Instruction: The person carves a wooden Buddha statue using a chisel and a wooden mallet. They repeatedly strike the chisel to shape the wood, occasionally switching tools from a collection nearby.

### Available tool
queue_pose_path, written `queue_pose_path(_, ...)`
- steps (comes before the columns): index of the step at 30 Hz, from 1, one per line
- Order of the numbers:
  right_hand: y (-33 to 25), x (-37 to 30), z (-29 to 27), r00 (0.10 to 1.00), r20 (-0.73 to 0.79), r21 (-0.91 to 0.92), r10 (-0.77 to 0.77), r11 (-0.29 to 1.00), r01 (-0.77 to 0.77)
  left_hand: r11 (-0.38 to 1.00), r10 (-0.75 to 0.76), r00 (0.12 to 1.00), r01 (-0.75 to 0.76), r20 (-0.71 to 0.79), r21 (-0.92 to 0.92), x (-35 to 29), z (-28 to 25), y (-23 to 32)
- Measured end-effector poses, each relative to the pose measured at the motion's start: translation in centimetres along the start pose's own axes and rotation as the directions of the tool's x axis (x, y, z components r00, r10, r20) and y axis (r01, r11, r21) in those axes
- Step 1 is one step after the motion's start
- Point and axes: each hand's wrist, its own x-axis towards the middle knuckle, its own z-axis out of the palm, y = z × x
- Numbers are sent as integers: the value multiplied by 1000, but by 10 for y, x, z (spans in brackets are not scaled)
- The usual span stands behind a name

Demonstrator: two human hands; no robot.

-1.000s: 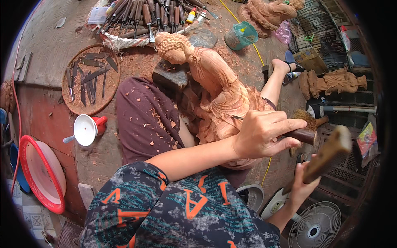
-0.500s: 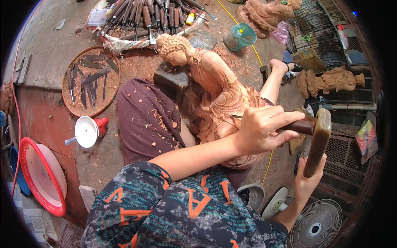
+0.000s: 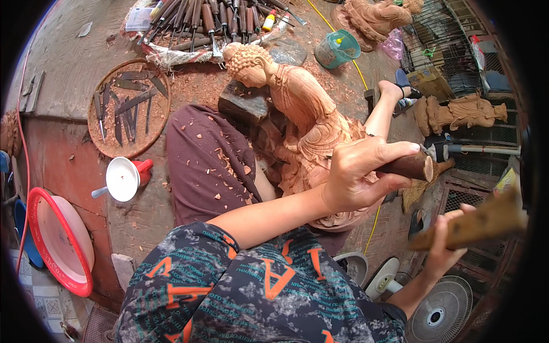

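Observation:
A carved wooden statue (image 3: 303,103) with a curly-haired head leans across my lap, its head on a dark wooden block (image 3: 243,103). My left hand (image 3: 357,174) is closed around the brown wooden handle of a chisel (image 3: 413,167), held low over the robe folds. Most of the blade is hidden behind my fingers and wrist. At the lower right, my right hand (image 3: 441,251) grips a wooden mallet (image 3: 477,223), blurred by motion and apart from the chisel's butt end.
Many chisels (image 3: 209,20) lie bundled at the back. Blades fill a round woven tray (image 3: 91,123) at left, near a white-and-red mug (image 3: 122,180) and a red-rimmed basin (image 3: 86,274). A teal bucket (image 3: 337,51), carved figures (image 3: 466,112) and a fan (image 3: 439,314) stand around.
The mallet has swung away from the chisel's butt end, to the right and down, with my right hand. My left hand keeps hold of the chisel at the statue; the view has shifted slightly.

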Motion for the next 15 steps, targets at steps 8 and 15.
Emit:
queue_pose_path(8,-26,5,3,996,89,-101,-17,995,26,998,-62,998,62,5,8,0,-6,8)
queue_pose_path(15,13,-28,15,998,8,37,70,997,-70,876,70,918,-243,390,416,28,-20,25)
